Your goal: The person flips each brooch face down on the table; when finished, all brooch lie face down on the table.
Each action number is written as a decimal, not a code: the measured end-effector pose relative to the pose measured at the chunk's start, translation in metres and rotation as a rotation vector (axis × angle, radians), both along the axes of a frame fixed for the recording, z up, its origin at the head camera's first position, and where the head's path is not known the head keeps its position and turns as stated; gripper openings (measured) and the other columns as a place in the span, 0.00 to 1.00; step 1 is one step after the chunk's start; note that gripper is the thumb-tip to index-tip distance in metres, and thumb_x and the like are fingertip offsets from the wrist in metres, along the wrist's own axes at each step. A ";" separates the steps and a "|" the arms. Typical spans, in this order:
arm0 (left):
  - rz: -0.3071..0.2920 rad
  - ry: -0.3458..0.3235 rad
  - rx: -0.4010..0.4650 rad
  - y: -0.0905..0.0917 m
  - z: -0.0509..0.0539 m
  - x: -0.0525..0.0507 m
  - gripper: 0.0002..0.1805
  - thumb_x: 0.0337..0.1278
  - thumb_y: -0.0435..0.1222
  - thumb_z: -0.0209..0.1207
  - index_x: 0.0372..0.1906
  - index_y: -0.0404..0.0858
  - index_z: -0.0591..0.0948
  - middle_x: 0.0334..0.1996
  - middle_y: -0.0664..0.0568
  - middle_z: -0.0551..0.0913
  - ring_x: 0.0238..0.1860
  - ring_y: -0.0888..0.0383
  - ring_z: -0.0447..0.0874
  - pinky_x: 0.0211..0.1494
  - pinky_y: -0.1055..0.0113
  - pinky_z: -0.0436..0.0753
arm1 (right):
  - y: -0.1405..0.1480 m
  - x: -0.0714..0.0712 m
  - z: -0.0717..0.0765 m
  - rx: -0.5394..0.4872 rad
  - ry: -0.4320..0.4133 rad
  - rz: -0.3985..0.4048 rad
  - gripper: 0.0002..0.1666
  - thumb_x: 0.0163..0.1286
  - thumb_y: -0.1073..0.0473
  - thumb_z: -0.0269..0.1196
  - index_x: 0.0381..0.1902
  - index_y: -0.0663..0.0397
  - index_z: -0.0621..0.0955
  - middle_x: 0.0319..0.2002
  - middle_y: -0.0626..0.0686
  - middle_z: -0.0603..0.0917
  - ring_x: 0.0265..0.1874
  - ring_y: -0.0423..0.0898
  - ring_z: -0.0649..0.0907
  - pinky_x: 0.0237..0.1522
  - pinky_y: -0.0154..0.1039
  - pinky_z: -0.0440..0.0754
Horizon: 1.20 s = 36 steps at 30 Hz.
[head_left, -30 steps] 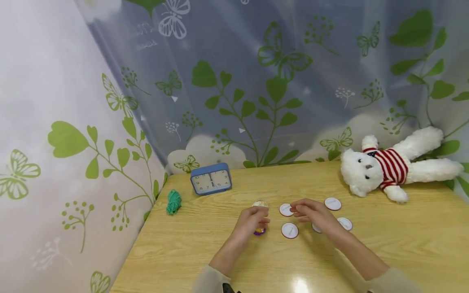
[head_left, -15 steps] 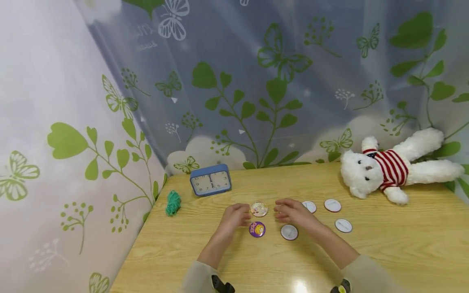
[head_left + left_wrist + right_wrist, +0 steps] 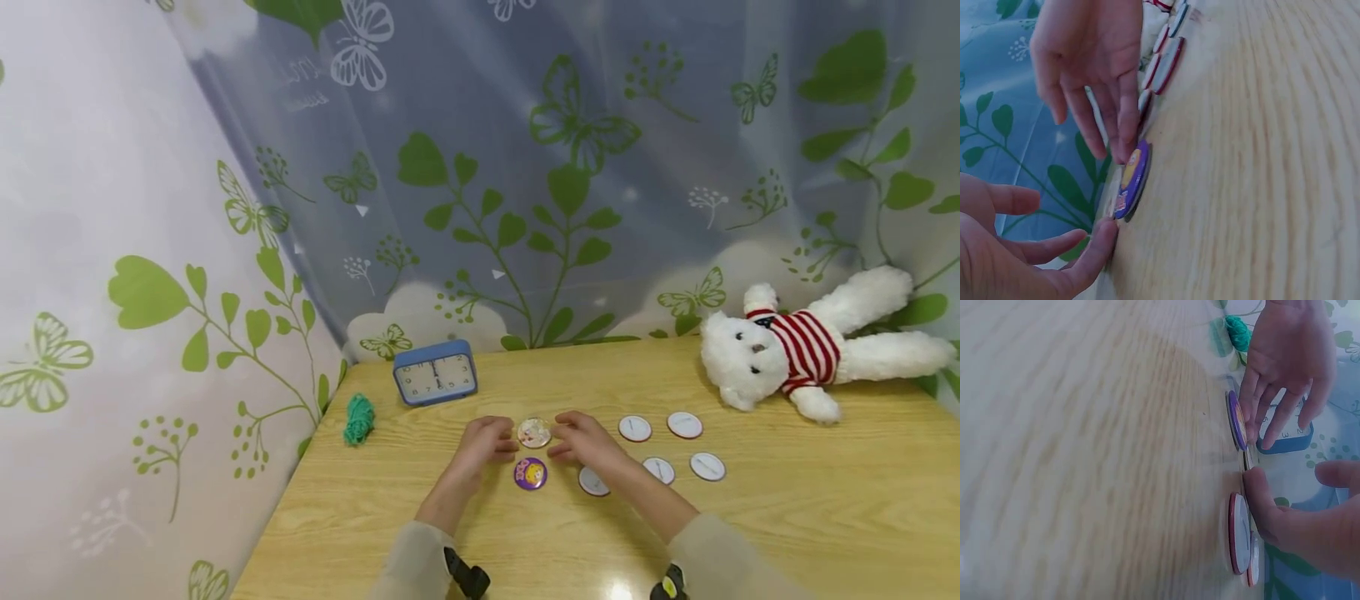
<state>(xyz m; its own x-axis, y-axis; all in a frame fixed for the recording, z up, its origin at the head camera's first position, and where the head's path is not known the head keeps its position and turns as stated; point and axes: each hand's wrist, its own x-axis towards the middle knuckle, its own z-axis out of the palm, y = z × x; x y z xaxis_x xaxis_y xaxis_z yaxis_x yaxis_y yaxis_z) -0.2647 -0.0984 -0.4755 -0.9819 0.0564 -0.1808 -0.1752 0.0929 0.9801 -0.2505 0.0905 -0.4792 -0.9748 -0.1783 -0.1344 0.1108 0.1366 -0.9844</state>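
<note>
A cream-and-gold picture badge lies face up on the wooden table between the two hands. Just nearer to me is a purple badge with a yellow figure, also face up. My left hand is at the gold badge's left, fingers loosely bent and holding nothing. On the other side my right hand stands with thumb and fingers apart, nothing gripped. In the left wrist view, fingertips of both hands come close to the badges; contact is hard to tell. A white-backed badge is partly hidden by the right forearm.
More badges, pin side up, lie to the right, among them a white one. A blue clock and a green yarn bundle are at the back left. A white teddy bear in a striped top lies back right.
The right hand has moved left, from over the white-backed badges to beside the gold badge. The left hand has shifted left off the two face-up badges, which now show fully.
</note>
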 end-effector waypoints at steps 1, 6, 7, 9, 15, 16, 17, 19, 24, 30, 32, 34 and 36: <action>0.001 -0.001 0.000 0.001 -0.001 -0.001 0.23 0.71 0.33 0.54 0.59 0.17 0.75 0.50 0.29 0.79 0.37 0.52 0.86 0.47 0.60 0.92 | -0.001 -0.001 0.000 -0.005 -0.001 0.000 0.31 0.80 0.64 0.52 0.71 0.83 0.62 0.62 0.80 0.75 0.50 0.65 0.87 0.53 0.49 0.89; -0.007 -0.011 0.001 0.008 -0.003 -0.004 0.22 0.70 0.31 0.53 0.59 0.16 0.75 0.48 0.31 0.81 0.35 0.55 0.84 0.46 0.61 0.92 | -0.005 -0.002 0.000 -0.036 0.004 -0.014 0.31 0.78 0.66 0.52 0.69 0.85 0.62 0.62 0.81 0.74 0.47 0.65 0.87 0.52 0.50 0.89; -0.011 -0.014 0.001 0.009 -0.004 -0.005 0.22 0.70 0.31 0.53 0.59 0.16 0.75 0.47 0.31 0.81 0.35 0.54 0.84 0.46 0.60 0.92 | -0.005 -0.002 0.000 -0.043 0.006 -0.021 0.30 0.78 0.66 0.51 0.69 0.85 0.62 0.62 0.81 0.73 0.47 0.64 0.87 0.52 0.50 0.89; -0.013 -0.019 -0.001 0.011 -0.004 -0.007 0.22 0.71 0.32 0.53 0.59 0.17 0.76 0.47 0.32 0.81 0.36 0.54 0.84 0.47 0.60 0.92 | -0.005 -0.002 0.000 -0.055 0.008 -0.034 0.30 0.78 0.66 0.51 0.69 0.86 0.62 0.62 0.81 0.73 0.46 0.63 0.88 0.51 0.49 0.90; 0.005 -0.024 0.002 0.014 -0.003 -0.007 0.22 0.72 0.33 0.53 0.60 0.17 0.75 0.48 0.31 0.81 0.37 0.54 0.85 0.46 0.61 0.92 | -0.007 -0.004 -0.001 -0.099 -0.003 -0.068 0.29 0.78 0.68 0.50 0.68 0.87 0.62 0.59 0.80 0.75 0.41 0.55 0.88 0.48 0.45 0.90; 0.007 -0.023 0.003 0.015 -0.003 -0.007 0.23 0.73 0.33 0.53 0.60 0.17 0.75 0.48 0.31 0.81 0.37 0.54 0.85 0.45 0.61 0.92 | -0.007 -0.005 -0.002 -0.101 -0.008 -0.071 0.29 0.78 0.68 0.50 0.68 0.87 0.62 0.59 0.79 0.75 0.41 0.54 0.88 0.48 0.44 0.90; 0.010 -0.024 0.005 0.015 -0.003 -0.007 0.23 0.73 0.33 0.53 0.61 0.17 0.75 0.49 0.30 0.81 0.37 0.54 0.86 0.45 0.62 0.92 | -0.007 -0.005 -0.003 -0.104 -0.013 -0.076 0.29 0.78 0.68 0.50 0.68 0.87 0.62 0.58 0.79 0.76 0.41 0.54 0.88 0.48 0.44 0.90; 0.017 -0.026 0.010 0.014 -0.004 -0.007 0.23 0.73 0.33 0.53 0.61 0.17 0.75 0.50 0.30 0.81 0.37 0.54 0.86 0.44 0.62 0.92 | -0.007 -0.005 -0.004 -0.106 -0.021 -0.083 0.29 0.78 0.68 0.50 0.69 0.87 0.62 0.57 0.78 0.77 0.42 0.54 0.87 0.48 0.43 0.90; 0.036 -0.035 0.014 0.013 -0.007 -0.008 0.20 0.71 0.30 0.54 0.60 0.19 0.77 0.44 0.34 0.84 0.34 0.57 0.84 0.39 0.67 0.91 | -0.009 -0.005 -0.007 -0.116 -0.011 -0.091 0.29 0.75 0.70 0.51 0.68 0.88 0.62 0.56 0.78 0.78 0.42 0.54 0.88 0.49 0.43 0.90; 0.042 -0.038 0.013 0.012 -0.010 -0.009 0.15 0.68 0.26 0.56 0.56 0.22 0.80 0.34 0.41 0.85 0.29 0.60 0.81 0.33 0.71 0.89 | -0.011 -0.004 -0.008 -0.109 -0.002 -0.097 0.27 0.75 0.72 0.51 0.67 0.86 0.66 0.53 0.75 0.80 0.42 0.54 0.88 0.49 0.42 0.90; 0.040 -0.026 0.014 0.011 -0.011 -0.009 0.15 0.67 0.25 0.56 0.55 0.23 0.80 0.34 0.42 0.85 0.29 0.60 0.81 0.33 0.71 0.88 | -0.011 -0.004 -0.008 -0.110 0.000 -0.101 0.25 0.74 0.73 0.52 0.66 0.84 0.68 0.50 0.73 0.81 0.40 0.52 0.88 0.47 0.41 0.91; 0.034 -0.011 0.012 0.010 -0.012 -0.009 0.15 0.66 0.24 0.57 0.55 0.23 0.81 0.34 0.42 0.85 0.28 0.60 0.81 0.33 0.70 0.89 | -0.012 -0.004 -0.008 -0.108 -0.001 -0.102 0.24 0.73 0.74 0.53 0.64 0.82 0.71 0.47 0.70 0.83 0.38 0.50 0.88 0.46 0.40 0.91; 0.029 0.002 0.015 0.009 -0.013 -0.008 0.15 0.65 0.24 0.58 0.54 0.22 0.81 0.35 0.42 0.85 0.28 0.60 0.81 0.32 0.69 0.89 | -0.012 -0.003 -0.009 -0.105 0.001 -0.102 0.23 0.72 0.74 0.54 0.63 0.81 0.73 0.44 0.67 0.83 0.35 0.47 0.87 0.45 0.39 0.91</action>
<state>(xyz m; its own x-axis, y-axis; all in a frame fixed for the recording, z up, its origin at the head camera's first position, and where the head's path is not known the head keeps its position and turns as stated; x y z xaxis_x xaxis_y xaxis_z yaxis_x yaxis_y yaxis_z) -0.2729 -0.0898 -0.4885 -0.9836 0.0304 -0.1779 -0.1753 0.0734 0.9818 -0.2539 0.0786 -0.4880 -0.9886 -0.0914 -0.1193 0.1179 0.0207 -0.9928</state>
